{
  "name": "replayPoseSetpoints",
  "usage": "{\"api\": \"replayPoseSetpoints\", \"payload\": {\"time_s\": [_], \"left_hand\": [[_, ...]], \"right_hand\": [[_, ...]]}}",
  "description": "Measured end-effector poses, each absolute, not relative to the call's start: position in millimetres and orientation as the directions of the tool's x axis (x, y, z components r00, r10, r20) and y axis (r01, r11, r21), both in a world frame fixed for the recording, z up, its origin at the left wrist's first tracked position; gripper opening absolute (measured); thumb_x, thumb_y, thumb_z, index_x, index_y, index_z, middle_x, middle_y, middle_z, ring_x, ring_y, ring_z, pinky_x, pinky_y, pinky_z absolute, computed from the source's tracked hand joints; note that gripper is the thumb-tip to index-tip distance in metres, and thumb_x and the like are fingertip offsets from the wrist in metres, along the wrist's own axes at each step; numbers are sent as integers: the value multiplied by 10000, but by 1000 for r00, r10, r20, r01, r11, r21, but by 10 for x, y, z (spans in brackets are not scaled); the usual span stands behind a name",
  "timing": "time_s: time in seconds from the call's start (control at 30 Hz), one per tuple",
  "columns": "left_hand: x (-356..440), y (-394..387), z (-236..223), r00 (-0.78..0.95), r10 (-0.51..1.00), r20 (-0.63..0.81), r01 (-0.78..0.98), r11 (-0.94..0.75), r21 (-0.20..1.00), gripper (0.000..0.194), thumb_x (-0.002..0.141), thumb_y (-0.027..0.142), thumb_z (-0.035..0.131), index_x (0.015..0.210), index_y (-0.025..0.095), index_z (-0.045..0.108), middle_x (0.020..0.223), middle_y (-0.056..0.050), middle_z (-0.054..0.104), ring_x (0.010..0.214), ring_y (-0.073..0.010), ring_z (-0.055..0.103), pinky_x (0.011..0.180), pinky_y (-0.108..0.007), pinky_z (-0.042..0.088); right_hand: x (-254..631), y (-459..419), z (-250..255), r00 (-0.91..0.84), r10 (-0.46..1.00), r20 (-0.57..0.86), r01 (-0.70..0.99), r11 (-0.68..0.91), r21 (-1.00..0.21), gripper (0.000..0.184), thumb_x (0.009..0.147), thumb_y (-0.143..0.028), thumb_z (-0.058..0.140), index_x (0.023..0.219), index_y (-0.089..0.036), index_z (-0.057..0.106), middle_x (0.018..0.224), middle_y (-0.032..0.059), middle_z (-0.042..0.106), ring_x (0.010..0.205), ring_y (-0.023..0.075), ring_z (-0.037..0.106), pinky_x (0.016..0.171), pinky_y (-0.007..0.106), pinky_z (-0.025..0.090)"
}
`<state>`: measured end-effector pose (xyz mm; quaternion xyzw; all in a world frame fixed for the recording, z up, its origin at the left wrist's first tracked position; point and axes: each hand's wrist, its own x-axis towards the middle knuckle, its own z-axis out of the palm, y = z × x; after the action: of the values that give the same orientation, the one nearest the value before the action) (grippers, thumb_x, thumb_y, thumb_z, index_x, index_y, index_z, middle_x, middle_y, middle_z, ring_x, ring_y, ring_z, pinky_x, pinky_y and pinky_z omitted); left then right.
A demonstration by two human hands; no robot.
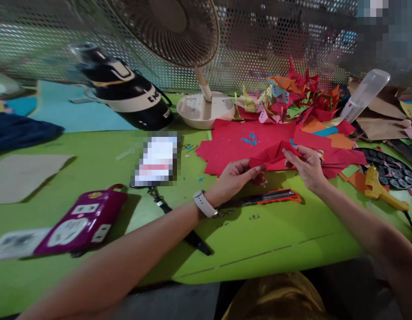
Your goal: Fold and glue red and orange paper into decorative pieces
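Observation:
Between my two hands is a folded piece of red paper (271, 154), its creases standing up in a point. My left hand (237, 178), with a white watch on the wrist, pinches its left end between thumb and fingers. At the right end my right hand (306, 164) grips the paper, thumb on top. Beneath and behind lies a flat red sheet (222, 138) with small blue paper bits (251, 138) scattered on it. An orange and black box cutter (276, 197) rests on the green table just below my hands.
A heap of folded colored paper (292, 93) sits behind. To the right are a yellow glue gun (381, 191), a black palette (393, 166) and a clear bottle (366, 95). A fan (206, 109), black flask (135, 100), phone (155, 160) and purple pouch (82, 220) stand leftward.

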<state>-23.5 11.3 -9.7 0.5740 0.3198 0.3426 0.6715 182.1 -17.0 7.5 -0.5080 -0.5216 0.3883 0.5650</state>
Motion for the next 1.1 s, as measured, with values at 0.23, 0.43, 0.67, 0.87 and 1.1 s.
{"api": "replayPoseSetpoints", "payload": {"time_s": [0.23,0.43,0.67,0.87,1.1], "left_hand": [[-250,117,-111,531,847,10,-132,72,989,318,788,468,752,782,164,656,686,-4,714,611,-116,674,636,-237,557],[-245,114,-90,507,861,27,-92,24,995,309,795,454,742,772,157,660,690,-15,716,614,-115,661,633,-237,534],[-248,124,-97,466,885,24,-65,7,998,292,814,446,722,777,164,658,709,-25,722,626,-121,654,628,-243,526],[-247,141,-135,449,893,15,-129,48,991,295,783,435,763,814,176,627,719,-7,721,627,-113,649,627,-228,513],[-241,95,-72,498,867,-20,-119,91,989,576,667,346,847,1150,203,567,891,-6,734,776,-145,688,750,-277,557]], "right_hand": [[1812,-158,38,176,968,182,39,178,-983,434,686,-611,765,667,-203,618,553,-37,588,511,87,536,530,241,491],[1819,-150,11,159,971,176,32,173,-984,396,718,-574,755,742,-203,620,568,-46,599,517,83,559,541,234,509],[1853,-134,4,162,977,136,21,134,-991,396,726,-544,752,890,-217,599,610,-53,616,565,101,615,557,239,521],[1841,-151,-19,167,980,108,32,104,-994,404,723,-561,747,852,-217,581,585,-54,615,543,104,601,558,250,512],[1840,-178,-32,180,982,62,-17,66,-998,349,727,-464,760,900,-211,592,568,-59,628,525,110,599,561,259,514]]}}
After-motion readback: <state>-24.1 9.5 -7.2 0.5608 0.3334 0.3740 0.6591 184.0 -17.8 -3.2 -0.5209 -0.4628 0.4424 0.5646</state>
